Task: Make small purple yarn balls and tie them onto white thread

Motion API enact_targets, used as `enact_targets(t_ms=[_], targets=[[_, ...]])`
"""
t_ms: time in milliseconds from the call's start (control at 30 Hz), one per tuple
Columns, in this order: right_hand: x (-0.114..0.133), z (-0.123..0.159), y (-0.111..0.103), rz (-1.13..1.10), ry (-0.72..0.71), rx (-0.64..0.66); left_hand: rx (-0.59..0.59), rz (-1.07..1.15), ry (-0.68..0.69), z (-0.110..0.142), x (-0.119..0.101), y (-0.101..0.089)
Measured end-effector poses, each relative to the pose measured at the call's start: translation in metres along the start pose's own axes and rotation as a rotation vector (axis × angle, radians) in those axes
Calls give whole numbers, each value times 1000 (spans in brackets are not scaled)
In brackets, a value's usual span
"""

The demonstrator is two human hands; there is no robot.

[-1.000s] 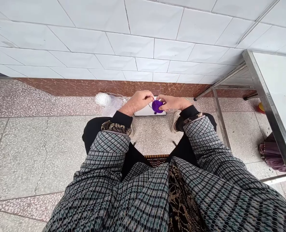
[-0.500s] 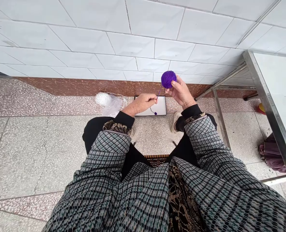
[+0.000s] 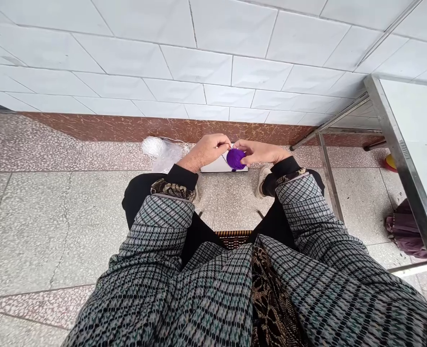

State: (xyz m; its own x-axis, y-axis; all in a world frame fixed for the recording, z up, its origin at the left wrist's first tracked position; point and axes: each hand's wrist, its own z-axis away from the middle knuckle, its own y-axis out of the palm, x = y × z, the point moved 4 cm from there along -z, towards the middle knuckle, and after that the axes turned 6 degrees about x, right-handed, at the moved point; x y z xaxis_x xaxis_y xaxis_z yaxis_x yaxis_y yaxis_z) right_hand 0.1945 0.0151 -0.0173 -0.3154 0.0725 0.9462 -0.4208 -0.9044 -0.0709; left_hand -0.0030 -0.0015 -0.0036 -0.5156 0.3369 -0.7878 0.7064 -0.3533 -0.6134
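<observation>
A purple ball of yarn (image 3: pixel 236 159) is gripped by the fingers of my right hand (image 3: pixel 258 152), in front of my knees. Just left of it, my left hand (image 3: pixel 209 149) pinches the purple strand between thumb and forefinger, close against the ball. Below both hands lies a shallow white tray (image 3: pixel 213 167) with a dark rim, partly covered by them. A small dark purple bit shows at the tray's front edge, mostly hidden behind the ball.
White yarn (image 3: pixel 153 146) in a clear plastic bag (image 3: pixel 169 155) lies on the floor left of the tray. A tiled wall (image 3: pixel 216 95) rises ahead. At right stands a metal-framed table (image 3: pixel 397 144), with dark maroon cloth (image 3: pixel 408 229) beneath it.
My right hand has brought the yarn ball down and left, against my left hand. The ball now covers part of the tray. My left hand has shifted slightly.
</observation>
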Motion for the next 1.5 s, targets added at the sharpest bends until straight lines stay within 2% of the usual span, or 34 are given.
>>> enact_targets(t_ms=[33, 100, 200, 333, 433, 500, 567, 600, 700, 800, 867, 933, 1000, 1067, 1167, 1267, 1400, 1500], targets=[[3, 2, -1, -74, -87, 12, -20, 4, -10, 0, -1, -2], [10, 7, -6, -200, -261, -44, -48, 16, -30, 1, -2, -5], [16, 13, -15, -303, -384, -251, -23, 33, -36, 0, -2, 0], [13, 11, -26, -290, -330, -545, 117, 39, 2, -1, -5, 12], [4, 3, -29, -224, -265, -642, 219, 56, 46, 1, -11, 17], [-3, -2, -29, -132, -166, -677, 244, 65, 59, 2, -13, 18], [-8, -5, -26, -26, -17, -639, 224, 58, 56, 2, -12, 17], [-9, -5, -22, 22, 56, -578, 200, 50, 54, 2, -10, 16], [-6, -4, -8, 110, 180, -278, 113, 15, 55, 0, -4, 12], [-1, 2, 4, 73, 139, 7, 59, 0, 50, 0, 0, 6], [4, 5, 5, -36, 3, 97, 37, 10, 28, 0, 1, 1], [11, 8, -1, -176, -200, 30, 16, 32, -11, 0, 2, -3], [16, 12, -12, -296, -365, -157, 10, 57, -45, 0, 3, -3], [17, 16, -22, -361, -422, -382, 50, 78, -52, -1, 1, 3], [12, 15, -31, -358, -320, -641, 197, 106, -4, -2, -6, 18], [1, 7, -33, -306, -174, -749, 309, 118, 51, -1, -14, 27], [-11, -5, -29, -118, 38, -750, 302, 108, 51, 1, -19, 24], [-10, -7, -18, 84, 216, -601, 235, 88, 29, 2, -17, 19]])
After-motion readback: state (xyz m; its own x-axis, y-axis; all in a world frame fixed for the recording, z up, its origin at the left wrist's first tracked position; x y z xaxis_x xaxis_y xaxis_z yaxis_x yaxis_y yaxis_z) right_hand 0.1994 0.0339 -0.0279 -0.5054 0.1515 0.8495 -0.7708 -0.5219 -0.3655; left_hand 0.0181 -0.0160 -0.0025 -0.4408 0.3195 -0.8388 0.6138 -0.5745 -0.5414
